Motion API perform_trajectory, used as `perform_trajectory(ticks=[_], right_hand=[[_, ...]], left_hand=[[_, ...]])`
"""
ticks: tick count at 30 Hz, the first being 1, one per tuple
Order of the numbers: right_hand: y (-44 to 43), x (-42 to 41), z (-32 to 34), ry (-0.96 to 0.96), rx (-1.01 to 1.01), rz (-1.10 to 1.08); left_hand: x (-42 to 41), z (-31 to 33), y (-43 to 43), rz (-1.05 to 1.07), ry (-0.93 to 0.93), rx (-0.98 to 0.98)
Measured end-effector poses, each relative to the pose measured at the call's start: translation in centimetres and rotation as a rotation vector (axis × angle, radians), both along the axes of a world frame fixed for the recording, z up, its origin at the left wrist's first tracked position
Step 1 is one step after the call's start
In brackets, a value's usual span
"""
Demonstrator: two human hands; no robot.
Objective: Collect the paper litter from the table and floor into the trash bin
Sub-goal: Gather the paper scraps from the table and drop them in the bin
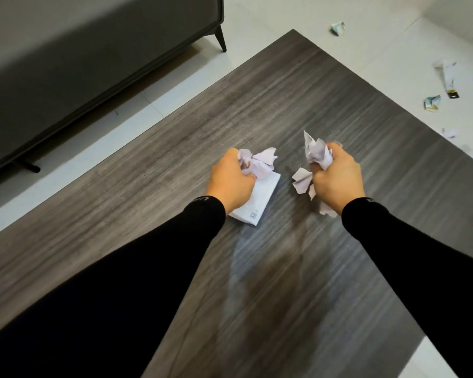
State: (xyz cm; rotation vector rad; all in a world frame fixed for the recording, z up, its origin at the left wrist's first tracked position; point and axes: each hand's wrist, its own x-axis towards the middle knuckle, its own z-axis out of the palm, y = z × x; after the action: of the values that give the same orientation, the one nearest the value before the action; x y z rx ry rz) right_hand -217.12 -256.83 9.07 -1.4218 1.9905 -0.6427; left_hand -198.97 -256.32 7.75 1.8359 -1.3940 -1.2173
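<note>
Both hands hover over the dark wood-grain table [311, 91]. My left hand [231, 182] is shut on crumpled white paper [260, 162]; a flat folded white sheet [257, 203] hangs below it, and I cannot tell if it touches the table. My right hand [336, 178] is shut on another crumpled bunch of white paper [316, 151], with scraps [301, 181] sticking out below the fist. More paper litter lies on the white floor to the right: a bluish wad [338, 28], a long white strip [445, 72], a crumpled bluish piece [432, 102] and a small white scrap [448, 132]. No trash bin is in view.
A grey sofa [66, 64] on thin dark legs [220, 39] stands at the upper left, with a strip of white floor between it and the table. A small black-and-yellow tag [453, 94] lies on the floor at the right.
</note>
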Motion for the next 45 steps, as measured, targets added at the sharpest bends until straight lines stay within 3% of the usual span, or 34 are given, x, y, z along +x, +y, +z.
perform_trajectory(ticks=[3,7,11,16,19,23,25,30,35,45], right_hand=[[1.3,0.3,1.0,-0.064,-0.045,-0.061],[2.4,0.4,0.8,0.214,0.094,0.095],[2.4,1.9,-1.2,0.418,0.329,0.175],[2.4,3.0,-3.0,0.560,0.165,0.169],[2.6,3.0,-2.2,0.375,0.073,0.086],[4.1,3.4,1.1,-0.247,0.015,-0.239],[5.3,3.2,3.2,-0.404,0.004,-0.335],[10.3,0.3,7.4,-0.543,-0.034,-0.408],[19.2,-5.8,8.5,-0.758,-0.035,-0.500],[39.1,-16.0,3.4,-0.880,0.151,-0.850]], left_hand=[[0.0,1.2,0.5,0.082,0.065,-0.015],[1.0,2.5,1.3,0.076,-0.018,-0.064],[2.5,2.0,2.0,0.117,0.050,-0.042],[3.1,1.3,2.9,0.186,0.211,0.004],[3.2,1.5,3.4,0.220,0.241,0.014],[2.2,3.5,4.0,0.224,0.324,0.011],[0.9,5.0,4.4,0.187,0.351,0.003],[-4.3,9.1,6.5,0.064,0.403,-0.020],[-12.2,9.8,12.5,-0.221,0.320,-0.042],[-23.9,4.2,29.7,-0.707,0.210,0.327]])
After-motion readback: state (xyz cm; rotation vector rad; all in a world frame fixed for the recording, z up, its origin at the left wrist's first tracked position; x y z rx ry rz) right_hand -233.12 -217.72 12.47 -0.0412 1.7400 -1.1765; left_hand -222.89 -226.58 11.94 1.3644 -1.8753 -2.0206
